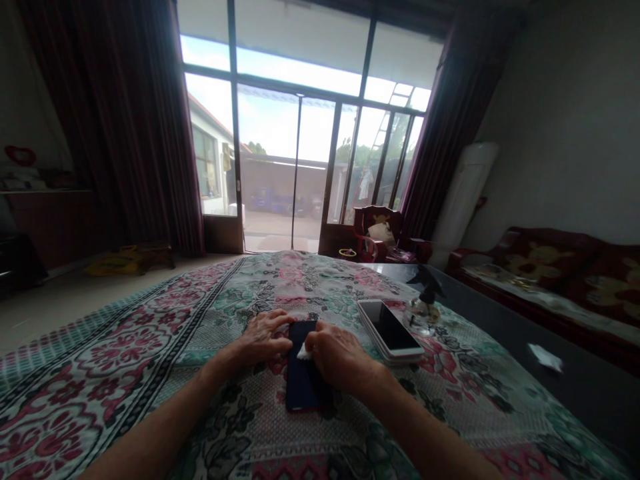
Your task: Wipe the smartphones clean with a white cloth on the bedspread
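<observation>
A dark phone (301, 380) lies flat on the patterned cloth (150, 360) in front of me. My left hand (263, 339) rests on the cloth with its fingers spread, touching the phone's left top edge. My right hand (336, 353) lies over the phone's right side, fingers pinched on a small white wipe (303, 353) pressed against the screen. A short way to the right a stack of phones (391, 331) lies on the cloth, a white-rimmed one on top.
A small glass bottle with a dark top (423, 308) stands right of the stack. The dark bare table edge (575, 380) carries a white scrap (546, 358). A red sofa (555, 280) lines the right wall. Glass doors (295, 173) stand ahead.
</observation>
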The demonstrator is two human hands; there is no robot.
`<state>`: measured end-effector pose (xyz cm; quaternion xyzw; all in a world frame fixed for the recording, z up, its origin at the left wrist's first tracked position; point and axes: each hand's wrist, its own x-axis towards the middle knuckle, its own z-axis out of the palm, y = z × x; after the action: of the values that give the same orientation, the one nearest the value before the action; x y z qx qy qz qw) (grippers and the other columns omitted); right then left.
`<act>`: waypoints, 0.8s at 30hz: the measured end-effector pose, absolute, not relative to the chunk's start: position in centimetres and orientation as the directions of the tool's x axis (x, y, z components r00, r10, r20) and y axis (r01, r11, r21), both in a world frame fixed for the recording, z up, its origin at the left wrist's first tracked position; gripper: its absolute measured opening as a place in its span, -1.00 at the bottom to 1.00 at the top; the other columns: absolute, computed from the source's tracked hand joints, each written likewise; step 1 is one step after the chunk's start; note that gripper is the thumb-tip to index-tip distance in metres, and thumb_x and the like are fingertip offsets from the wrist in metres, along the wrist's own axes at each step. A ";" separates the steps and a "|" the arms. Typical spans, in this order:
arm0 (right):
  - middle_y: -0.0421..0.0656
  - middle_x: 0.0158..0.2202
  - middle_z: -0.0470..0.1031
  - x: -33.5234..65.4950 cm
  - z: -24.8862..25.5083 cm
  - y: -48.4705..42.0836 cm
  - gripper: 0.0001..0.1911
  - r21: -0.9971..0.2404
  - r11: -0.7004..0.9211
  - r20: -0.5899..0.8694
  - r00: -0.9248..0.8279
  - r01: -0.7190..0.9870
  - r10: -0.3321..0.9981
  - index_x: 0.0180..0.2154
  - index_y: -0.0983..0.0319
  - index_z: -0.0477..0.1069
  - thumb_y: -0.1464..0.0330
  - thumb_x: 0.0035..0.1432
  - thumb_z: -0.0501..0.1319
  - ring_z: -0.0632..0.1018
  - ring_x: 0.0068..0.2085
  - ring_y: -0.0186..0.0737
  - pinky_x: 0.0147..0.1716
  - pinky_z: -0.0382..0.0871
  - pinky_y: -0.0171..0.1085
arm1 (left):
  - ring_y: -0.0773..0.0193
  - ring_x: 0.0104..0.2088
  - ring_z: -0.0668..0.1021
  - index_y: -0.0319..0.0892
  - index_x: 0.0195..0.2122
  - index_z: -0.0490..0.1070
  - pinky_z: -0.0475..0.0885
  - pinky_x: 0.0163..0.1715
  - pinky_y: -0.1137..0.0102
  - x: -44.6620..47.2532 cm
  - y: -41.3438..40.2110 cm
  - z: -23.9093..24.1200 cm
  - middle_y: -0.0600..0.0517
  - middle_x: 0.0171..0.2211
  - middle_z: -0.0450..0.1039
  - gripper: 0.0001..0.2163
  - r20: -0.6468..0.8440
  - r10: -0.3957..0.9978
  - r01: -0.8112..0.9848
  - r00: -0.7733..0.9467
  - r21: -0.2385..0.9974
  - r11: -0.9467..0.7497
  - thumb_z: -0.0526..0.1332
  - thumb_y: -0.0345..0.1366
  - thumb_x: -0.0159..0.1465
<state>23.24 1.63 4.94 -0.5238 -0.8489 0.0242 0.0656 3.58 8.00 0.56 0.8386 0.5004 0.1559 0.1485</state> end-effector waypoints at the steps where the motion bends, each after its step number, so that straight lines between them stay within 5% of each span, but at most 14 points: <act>1: -0.08 -0.24 0.45 23.3 5.0 1.6 -0.73 -0.115 0.461 0.083 -0.454 0.880 0.887 -0.25 0.21 0.52 0.45 0.14 0.05 0.45 -0.34 -0.25 -0.38 0.17 -0.33 | 0.01 0.20 0.23 0.00 0.11 0.33 0.09 0.20 0.15 3.6 8.0 0.5 0.04 0.21 0.23 -0.52 0.107 0.888 0.797 0.446 0.404 -0.449 0.18 -0.16 0.12; 11: -0.18 -0.34 0.47 23.9 5.6 1.3 -0.80 -0.139 0.536 -0.023 -0.544 0.833 0.839 -0.34 0.15 0.52 0.46 -0.06 0.20 0.45 -0.31 -0.27 -0.35 0.18 -0.36 | 0.04 0.22 0.22 -0.04 0.14 0.31 0.07 0.21 0.18 3.6 8.2 0.3 0.00 0.23 0.20 -0.50 0.093 0.893 0.809 0.440 0.391 -0.439 0.18 -0.21 0.12; 24: -0.11 -0.25 0.47 23.9 4.9 1.8 -0.77 -0.127 0.470 0.077 -0.464 0.873 0.882 -0.27 0.19 0.50 0.46 0.07 0.10 0.49 -0.29 -0.24 -0.34 0.20 -0.34 | 0.00 0.18 0.27 -0.03 0.08 0.36 0.13 0.18 0.16 3.5 8.5 -0.2 0.01 0.18 0.28 -0.54 0.158 0.877 0.782 0.454 0.402 -0.477 0.19 -0.18 0.12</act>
<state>23.86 1.83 4.90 -0.5135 -0.8549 0.0349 0.0658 3.50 8.47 -0.16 0.8417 0.4926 0.1741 0.1366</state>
